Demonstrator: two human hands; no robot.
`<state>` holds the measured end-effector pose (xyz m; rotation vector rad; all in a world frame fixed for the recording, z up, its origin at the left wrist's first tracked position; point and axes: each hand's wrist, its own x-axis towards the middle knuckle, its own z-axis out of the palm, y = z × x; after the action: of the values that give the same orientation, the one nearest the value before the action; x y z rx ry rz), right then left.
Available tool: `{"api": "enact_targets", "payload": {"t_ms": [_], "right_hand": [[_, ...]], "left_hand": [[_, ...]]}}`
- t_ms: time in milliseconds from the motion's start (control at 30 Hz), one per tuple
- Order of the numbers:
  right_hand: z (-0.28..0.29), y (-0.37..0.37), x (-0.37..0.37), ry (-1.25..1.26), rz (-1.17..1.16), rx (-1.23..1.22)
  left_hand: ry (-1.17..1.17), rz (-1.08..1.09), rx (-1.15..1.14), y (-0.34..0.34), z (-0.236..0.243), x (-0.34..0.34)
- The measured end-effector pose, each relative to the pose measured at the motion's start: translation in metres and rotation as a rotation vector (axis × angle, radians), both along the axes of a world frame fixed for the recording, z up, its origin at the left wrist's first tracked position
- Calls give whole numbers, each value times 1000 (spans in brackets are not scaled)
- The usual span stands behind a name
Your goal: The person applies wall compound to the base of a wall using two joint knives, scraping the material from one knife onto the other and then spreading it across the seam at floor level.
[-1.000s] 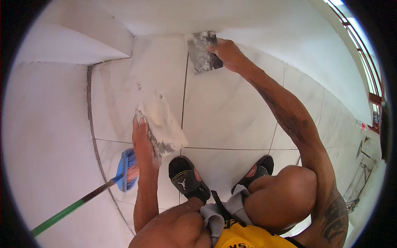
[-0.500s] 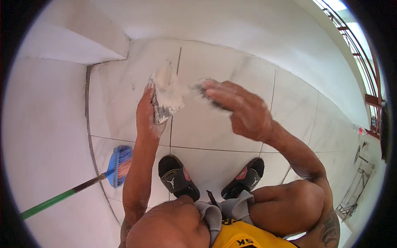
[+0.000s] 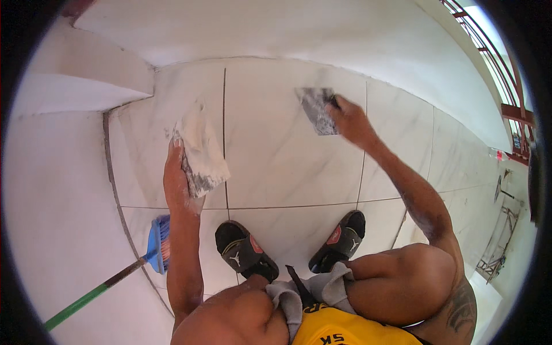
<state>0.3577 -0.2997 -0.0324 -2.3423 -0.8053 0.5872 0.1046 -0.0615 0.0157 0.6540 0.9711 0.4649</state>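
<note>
My left hand point(image 3: 176, 167), smeared with white, is closed on the edge of a flat grey plate point(image 3: 208, 183). A thick heap of white putty point(image 3: 198, 138) covers most of it and hides its shape. Away to the right, my right hand point(image 3: 353, 122) grips a broad, flat putty knife point(image 3: 317, 112) by its near-hidden handle. White smears streak the knife's grey blade. Both tools are held above the pale floor tiles, well apart from each other.
A broom point(image 3: 158, 244) with a green handle leans at the left, beside my left forearm. White walls point(image 3: 259, 29) border the tiled floor point(image 3: 282, 155). My feet in black slides point(image 3: 244, 250) stand on it. A red-brown metal railing point(image 3: 489, 52) is at the upper right.
My hands have moved apart: the right has swung up and right with the putty knife, its blade now showing flat. My left hand has shifted left and lower with the loaded plate.
</note>
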Motion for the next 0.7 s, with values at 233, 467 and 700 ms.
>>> {"api": "enact_targets", "payload": {"t_ms": [233,467,700], "right_hand": [[-50,1,80,139,-154,-30],[-42,-18,87,310,-345,87],[-15,15,81,-601,290,-91]], "left_hand": [[45,-10,22,-4,-4,-20],[154,10,10,2,-15,-53],[180,11,11,0,-10,-45]]}}
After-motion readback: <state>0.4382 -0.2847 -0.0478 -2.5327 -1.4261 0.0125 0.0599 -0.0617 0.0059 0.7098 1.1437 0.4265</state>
